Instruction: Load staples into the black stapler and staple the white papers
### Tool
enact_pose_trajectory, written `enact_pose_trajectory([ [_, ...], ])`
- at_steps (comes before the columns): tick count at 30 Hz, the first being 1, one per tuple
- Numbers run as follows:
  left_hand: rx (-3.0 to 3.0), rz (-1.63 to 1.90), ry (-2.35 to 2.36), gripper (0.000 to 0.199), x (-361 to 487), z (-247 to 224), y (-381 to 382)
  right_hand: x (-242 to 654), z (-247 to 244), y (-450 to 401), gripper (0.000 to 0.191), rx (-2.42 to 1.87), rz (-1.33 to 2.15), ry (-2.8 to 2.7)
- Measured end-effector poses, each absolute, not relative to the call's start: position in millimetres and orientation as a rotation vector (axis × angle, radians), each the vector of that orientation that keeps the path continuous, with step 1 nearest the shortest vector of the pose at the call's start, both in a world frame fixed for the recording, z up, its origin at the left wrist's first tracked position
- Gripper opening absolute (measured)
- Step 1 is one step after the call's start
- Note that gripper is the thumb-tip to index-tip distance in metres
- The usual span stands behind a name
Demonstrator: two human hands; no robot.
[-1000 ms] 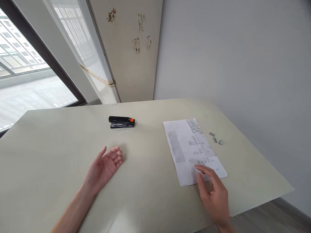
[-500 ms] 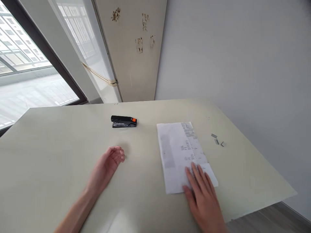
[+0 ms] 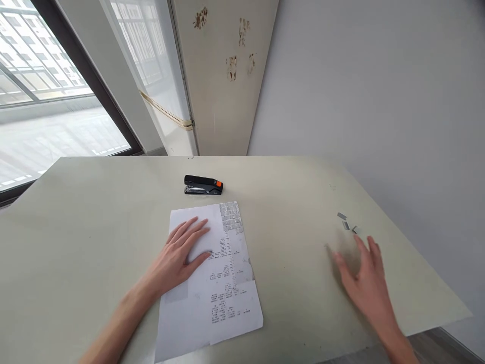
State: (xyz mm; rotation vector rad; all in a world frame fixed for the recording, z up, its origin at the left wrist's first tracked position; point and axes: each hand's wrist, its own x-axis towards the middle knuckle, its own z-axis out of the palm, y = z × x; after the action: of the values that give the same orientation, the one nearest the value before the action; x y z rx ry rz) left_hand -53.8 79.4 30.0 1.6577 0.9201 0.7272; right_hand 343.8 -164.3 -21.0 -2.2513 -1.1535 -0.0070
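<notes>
Printed sheets of paper (image 3: 200, 328) lie at the lower middle of the table, slightly turned. My left hand (image 3: 182, 253) rests flat on their upper left part, fingers spread. At the right, my right hand (image 3: 364, 273) hovers over the tabletop with its fingers apart and nothing in them. Just beyond its fingertips lie small strips of staples (image 3: 345, 225). A black stapler (image 3: 203, 185) with an orange patch sits behind the paper, touched by neither hand.
The pale table (image 3: 94, 253) has its far edge against a white cabinet (image 3: 227, 111) with brown stains. A grey wall (image 3: 371, 101) runs along the right side. A window (image 3: 45, 91) stands at the left.
The paper has moved left and towards me. My left hand has come down on it, and my right hand has left it and moved right to near the staples.
</notes>
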Motion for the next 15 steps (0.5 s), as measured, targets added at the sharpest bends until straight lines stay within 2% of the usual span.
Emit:
enact_pose_trajectory([
  [5, 1.741, 0.667, 0.916, 0.057, -72.4, 28.6, 76.9, 429.9, -49.0, -146.4, 0.097, -2.416, 0.069, -0.89],
  [12, 1.844, 0.647, 0.907, 0.056, -84.5, 24.9, 68.3, 445.6, -49.8, -67.9, 0.101, -2.36, 0.006, -1.035],
  [15, 1.999, 0.626, 0.895, 0.052, -86.2, 20.1, 67.8, 426.5, -57.4, -35.5, 0.095, -2.295, 0.003, -1.206],
])
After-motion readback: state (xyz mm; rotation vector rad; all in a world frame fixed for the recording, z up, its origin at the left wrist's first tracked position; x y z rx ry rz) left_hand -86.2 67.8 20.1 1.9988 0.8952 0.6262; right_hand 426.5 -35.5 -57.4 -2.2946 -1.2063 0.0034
